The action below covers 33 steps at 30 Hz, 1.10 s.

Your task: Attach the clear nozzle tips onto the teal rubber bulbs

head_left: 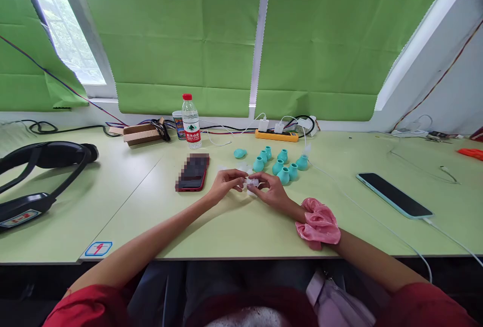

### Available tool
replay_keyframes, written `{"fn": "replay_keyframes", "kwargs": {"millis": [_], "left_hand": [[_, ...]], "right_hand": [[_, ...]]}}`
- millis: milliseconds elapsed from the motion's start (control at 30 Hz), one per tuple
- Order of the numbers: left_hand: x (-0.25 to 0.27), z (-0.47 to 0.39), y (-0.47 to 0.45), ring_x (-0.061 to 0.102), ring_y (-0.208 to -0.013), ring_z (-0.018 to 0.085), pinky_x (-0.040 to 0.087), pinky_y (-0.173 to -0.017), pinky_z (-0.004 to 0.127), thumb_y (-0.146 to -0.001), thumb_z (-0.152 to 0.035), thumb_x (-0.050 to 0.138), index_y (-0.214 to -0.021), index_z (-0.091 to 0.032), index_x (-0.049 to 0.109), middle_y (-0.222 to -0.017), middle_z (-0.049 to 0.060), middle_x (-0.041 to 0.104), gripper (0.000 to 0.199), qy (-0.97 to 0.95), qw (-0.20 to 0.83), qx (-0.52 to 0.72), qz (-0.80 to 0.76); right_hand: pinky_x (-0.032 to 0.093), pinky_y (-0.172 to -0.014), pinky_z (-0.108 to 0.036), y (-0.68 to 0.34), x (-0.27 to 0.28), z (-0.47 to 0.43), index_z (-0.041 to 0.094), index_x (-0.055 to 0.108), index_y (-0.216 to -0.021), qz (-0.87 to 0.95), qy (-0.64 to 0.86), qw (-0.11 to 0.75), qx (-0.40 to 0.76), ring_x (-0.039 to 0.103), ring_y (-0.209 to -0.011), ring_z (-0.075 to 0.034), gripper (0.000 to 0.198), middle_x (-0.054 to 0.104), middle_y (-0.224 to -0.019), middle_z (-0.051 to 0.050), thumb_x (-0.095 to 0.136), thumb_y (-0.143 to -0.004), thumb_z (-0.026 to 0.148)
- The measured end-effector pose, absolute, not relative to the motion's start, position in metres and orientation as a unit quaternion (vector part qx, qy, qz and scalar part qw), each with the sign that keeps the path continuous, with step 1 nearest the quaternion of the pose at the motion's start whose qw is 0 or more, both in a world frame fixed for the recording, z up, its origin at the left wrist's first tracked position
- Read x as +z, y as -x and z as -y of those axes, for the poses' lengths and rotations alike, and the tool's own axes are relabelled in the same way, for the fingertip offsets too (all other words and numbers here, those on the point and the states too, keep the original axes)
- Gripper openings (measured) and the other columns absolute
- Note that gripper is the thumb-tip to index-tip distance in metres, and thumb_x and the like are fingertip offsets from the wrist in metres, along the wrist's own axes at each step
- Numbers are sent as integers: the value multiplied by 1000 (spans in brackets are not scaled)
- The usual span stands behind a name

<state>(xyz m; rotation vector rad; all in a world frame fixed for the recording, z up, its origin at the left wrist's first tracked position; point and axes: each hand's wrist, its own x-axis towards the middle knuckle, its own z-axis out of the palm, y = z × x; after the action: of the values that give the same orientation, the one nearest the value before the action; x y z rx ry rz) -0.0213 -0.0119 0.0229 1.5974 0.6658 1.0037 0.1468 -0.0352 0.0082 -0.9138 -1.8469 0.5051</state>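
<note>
From where I stand, the small clear piece (pixel 252 182) is between the person's two hands, just above the table (pixel 226 236) and in front of the little teal pots (pixel 284 175). The left hand (pixel 222 186) pinches it from one side with thumb and fingertips; the right hand (pixel 273 193), with a pink scrunchie (pixel 320 223) around its wrist, pinches it from the other.

I'd judge the handling of this piece to be under way, not finished, since both hands are on it. I can't tell what joins to what. More clear bits (pixel 246 167) lie just behind the fingers, which suggests some are left, though they are too faint to count. The pots are out of the hands, and I see nothing clear fitted into their mouths.

Counting up: nine teal pots, eight upright in a loose cluster and one tipped over, a little apart to the left. Two phones, a red-cased one (pixel 193 173) near the left hand and a pale-cased one (pixel 394 195) well off to the right. One water bottle (pixel 191 123), one cup (pixel 178 126), one cardboard box (pixel 141 135), one orange power strip (pixel 277 136) with at least two white plugs (pixel 263 125), and one black headset (pixel 45 166), partly out of sight.
</note>
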Motion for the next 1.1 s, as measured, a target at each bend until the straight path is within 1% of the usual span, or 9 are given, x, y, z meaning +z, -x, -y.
{"fn": "replay_keyframes", "kwargs": {"millis": [100,233,367,433,500,633,800,900,1100], "left_hand": [[23,11,21,53,-62,11,48,-59,26,-65,-30,60,-86,-9,60,-71,5,59,29,-660,568,392,-297],[24,11,21,52,-59,11,47,-55,25,-66,-33,60,-80,-8,61,-65,5,57,29,-654,621,331,-278],[22,8,23,55,-58,12,46,-56,25,-58,-25,68,-74,-8,60,-66,5,60,26,-606,678,311,-275],[21,7,24,56,-58,12,46,-57,26,-54,-22,71,-73,-8,59,-66,6,61,27,-592,686,321,-276],[21,7,24,57,-58,13,46,-59,27,-53,-20,71,-74,-8,59,-67,6,62,27,-595,681,330,-271],[21,9,25,58,-64,14,47,-63,30,-54,-18,70,-76,-9,57,-72,6,62,27,-602,683,329,-253],[21,8,26,59,-68,17,47,-68,34,-61,-19,64,-85,-8,58,-76,9,62,27,-562,743,291,-217],[21,8,26,59,-66,18,46,-67,35,-65,-21,60,-84,-7,59,-75,10,62,24,-544,767,272,-203],[18,8,24,59,-63,18,46,-63,31,-68,-23,59,-78,-5,58,-70,11,61,21,-532,782,244,-214]], "right_hand": [[49,-55,-23,-147,9,37,16,53,-89,769,369,484,196,55,-63,-11,25,59,-75,-3,57,-70,31],[46,-56,-22,-148,12,40,17,51,-89,802,349,454,171,54,-59,-10,22,59,-72,-1,54,-72,31],[44,-56,-22,-149,13,43,17,51,-91,835,329,420,139,53,-59,-9,22,58,-74,-1,53,-74,31],[43,-57,-22,-149,12,43,17,51,-92,840,331,413,120,52,-60,-10,23,58,-73,-2,52,-74,32],[43,-57,-22,-150,12,43,17,51,-92,843,331,409,110,52,-60,-10,23,58,-73,-2,52,-74,32],[42,-55,-21,-150,12,42,17,51,-93,850,314,408,113,51,-58,-9,22,57,-71,-2,51,-75,30],[40,-52,-21,-149,11,42,16,53,-90,838,316,437,86,48,-54,-9,22,55,-66,-1,53,-72,30],[38,-49,-21,-149,12,43,16,55,-85,830,326,444,84,45,-51,-8,20,53,-60,1,55,-70,29],[36,-42,-19,-147,11,43,14,57,-78,811,346,455,124,43,-46,-7,21,53,-55,1,58,-66,32]]}}
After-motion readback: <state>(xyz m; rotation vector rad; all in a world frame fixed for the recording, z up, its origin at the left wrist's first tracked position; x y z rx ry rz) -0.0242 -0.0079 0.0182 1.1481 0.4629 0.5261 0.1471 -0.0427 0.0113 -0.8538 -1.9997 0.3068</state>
